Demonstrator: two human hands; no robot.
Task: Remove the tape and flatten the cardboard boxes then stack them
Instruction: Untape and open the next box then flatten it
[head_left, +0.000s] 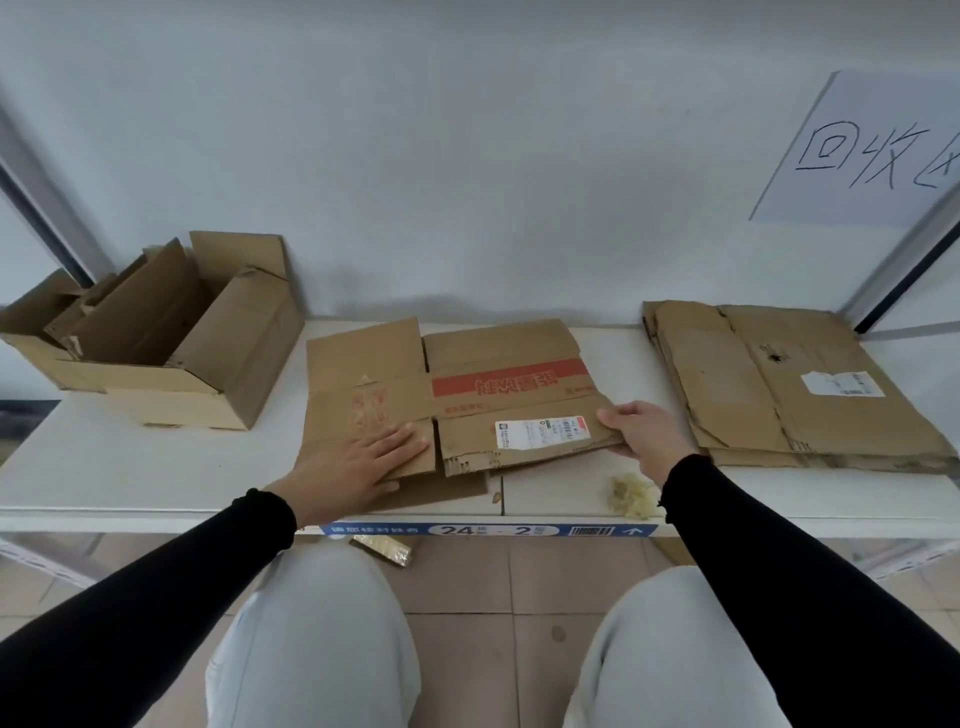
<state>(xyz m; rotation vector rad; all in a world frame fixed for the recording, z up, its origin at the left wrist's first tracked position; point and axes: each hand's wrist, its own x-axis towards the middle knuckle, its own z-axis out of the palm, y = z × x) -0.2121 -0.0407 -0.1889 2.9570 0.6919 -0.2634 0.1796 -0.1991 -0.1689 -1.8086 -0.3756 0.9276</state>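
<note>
A flattened cardboard box (467, 389) with a red printed band and a white label lies in the middle of the white shelf (156, 467). My left hand (363, 460) presses flat on its near left flap. My right hand (641, 431) grips its right edge, thumb on top. To the right lies a stack of flattened boxes (789, 384). At the left stand open, unflattened boxes (156, 338), nested together. A wad of removed tape (631, 496) sits near the shelf's front edge, by my right wrist.
A paper sign (872, 150) with handwriting hangs on the wall at the upper right. A blue label strip (488, 530) runs along the shelf's front edge. A scrap of tape (382, 548) lies on the tiled floor below. My knees are under the shelf front.
</note>
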